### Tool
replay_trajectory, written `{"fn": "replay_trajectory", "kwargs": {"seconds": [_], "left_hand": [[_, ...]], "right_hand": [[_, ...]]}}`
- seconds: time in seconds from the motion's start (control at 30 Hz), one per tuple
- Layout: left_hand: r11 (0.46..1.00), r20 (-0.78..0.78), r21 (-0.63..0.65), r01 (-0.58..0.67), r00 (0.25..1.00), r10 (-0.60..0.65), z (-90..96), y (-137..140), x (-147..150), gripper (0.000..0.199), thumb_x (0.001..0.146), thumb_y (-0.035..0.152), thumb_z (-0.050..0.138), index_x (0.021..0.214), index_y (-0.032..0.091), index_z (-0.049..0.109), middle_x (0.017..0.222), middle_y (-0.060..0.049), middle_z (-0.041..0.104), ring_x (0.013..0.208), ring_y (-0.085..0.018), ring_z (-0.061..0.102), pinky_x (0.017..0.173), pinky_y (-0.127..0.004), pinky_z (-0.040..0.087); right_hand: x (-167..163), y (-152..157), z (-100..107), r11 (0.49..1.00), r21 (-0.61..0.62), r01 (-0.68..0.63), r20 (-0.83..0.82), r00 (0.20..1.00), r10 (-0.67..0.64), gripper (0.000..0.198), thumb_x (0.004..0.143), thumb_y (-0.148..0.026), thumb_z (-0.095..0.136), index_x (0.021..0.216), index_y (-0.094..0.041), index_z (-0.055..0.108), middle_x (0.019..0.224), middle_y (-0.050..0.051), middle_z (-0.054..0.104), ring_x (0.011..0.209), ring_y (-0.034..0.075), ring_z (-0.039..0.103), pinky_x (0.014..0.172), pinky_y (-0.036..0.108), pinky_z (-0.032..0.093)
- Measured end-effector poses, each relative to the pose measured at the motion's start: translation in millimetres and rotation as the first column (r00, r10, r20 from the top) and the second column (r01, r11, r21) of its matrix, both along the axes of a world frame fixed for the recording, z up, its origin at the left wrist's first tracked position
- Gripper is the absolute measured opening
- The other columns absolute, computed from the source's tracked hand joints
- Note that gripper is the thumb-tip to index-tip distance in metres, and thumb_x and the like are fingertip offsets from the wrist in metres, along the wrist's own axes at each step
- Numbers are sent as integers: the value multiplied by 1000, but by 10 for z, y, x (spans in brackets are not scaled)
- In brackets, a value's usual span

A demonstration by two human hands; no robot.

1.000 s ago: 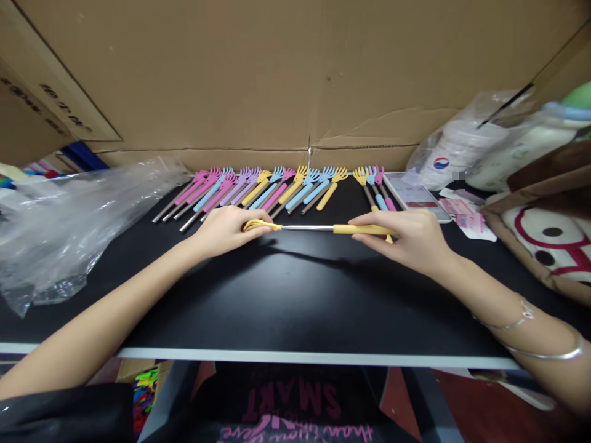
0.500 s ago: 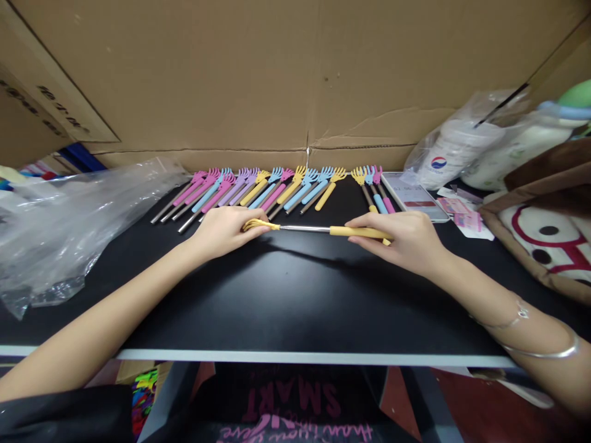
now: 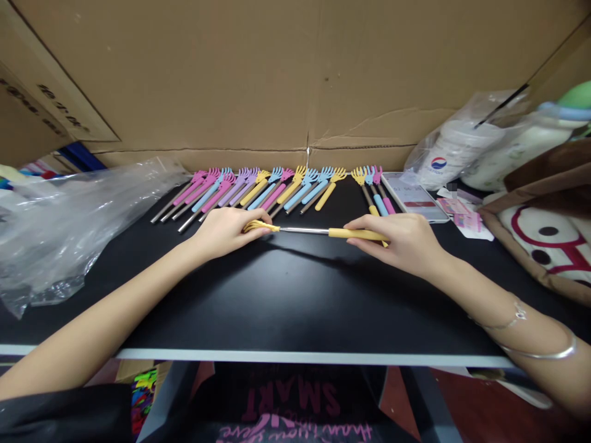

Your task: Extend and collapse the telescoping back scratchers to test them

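Observation:
Between my two hands a yellow back scratcher [image 3: 305,231] is held level above the black table. My left hand [image 3: 226,231] pinches its claw end, and my fingers partly cover the prongs. At the other end, my right hand [image 3: 399,240] grips the yellow handle sleeve; a bare metal rod shows in the middle. Behind my left hand lies a slanted row of several back scratchers [image 3: 286,191] in pink, blue, purple and yellow. Three more back scratchers [image 3: 373,191], yellow, blue and pink, lie just behind my right hand.
A crumpled clear plastic bag [image 3: 83,227] covers the table's left side. On the right are a phone [image 3: 415,197], pink-and-white paper slips [image 3: 466,215], a bagged white cup [image 3: 455,151] and a brown plush-faced bag [image 3: 545,227]. A cardboard wall [image 3: 240,74] rises behind.
My right hand and the handle sleeve have shifted very slightly to the left. My left hand has stayed at the claw end.

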State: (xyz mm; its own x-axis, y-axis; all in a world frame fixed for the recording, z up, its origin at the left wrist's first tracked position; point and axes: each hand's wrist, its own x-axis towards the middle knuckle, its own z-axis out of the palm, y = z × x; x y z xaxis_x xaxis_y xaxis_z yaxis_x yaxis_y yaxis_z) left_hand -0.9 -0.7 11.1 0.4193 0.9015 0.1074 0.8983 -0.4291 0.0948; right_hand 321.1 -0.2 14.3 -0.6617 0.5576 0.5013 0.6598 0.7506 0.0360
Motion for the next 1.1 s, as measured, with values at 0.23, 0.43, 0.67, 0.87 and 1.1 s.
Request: {"fn": "replay_trajectory", "kwargs": {"seconds": [0.23, 0.43, 0.67, 0.87, 1.1], "left_hand": [[1000, 5, 10, 4, 1000, -4, -1, -2, 2, 41, 91, 58, 39, 103, 28, 65, 72, 2, 66, 63, -14, 58, 57, -21, 28], [1000, 33, 23, 12, 999, -13, -3, -2, -5, 39, 91, 55, 40, 102, 28, 66, 74, 1, 68, 67, -15, 59, 58, -21, 29], [999, 106, 24, 37, 994, -39, 38, -38, 10, 37, 90, 51, 42, 103, 25, 65, 74, 1, 68, 63, -13, 58, 59, -21, 31], [997, 161, 3, 78, 984, -78, 18, -42, 21, 34, 91, 49, 43, 102, 24, 63, 72, 2, 67, 62, -12, 57, 58, -20, 31], [989, 172, -13, 151, 974, -146, 11, -142, 112, 34, 92, 47, 41, 102, 23, 62, 68, 2, 64, 56, -12, 55, 55, -21, 30]], "right_hand": [[-15, -11, 0, 998, 53, 37, 2, 999, -37, 24, 90, -42, 51, 89, -25, 68, 59, -3, 65, 51, 10, 57, 52, 22, 35], [-7, 13, -30, 992, 39, 122, -4, 993, -122, 29, 90, -47, 49, 89, -24, 67, 59, -3, 65, 50, 11, 57, 50, 23, 32], [2, 62, -79, 977, -75, 200, -47, 978, -204, 29, 88, -51, 52, 84, -24, 64, 58, -4, 63, 47, 10, 54, 47, 22, 31], [11, 72, -88, 964, -111, 240, -36, 969, -245, 29, 86, -51, 53, 84, -24, 65, 60, -3, 63, 51, 12, 55, 48, 23, 31], [33, 134, -116, 965, -130, 225, -9, 974, -228, 24, 88, -44, 52, 83, -23, 63, 70, 0, 65, 60, 13, 56, 51, 24, 31]]}}
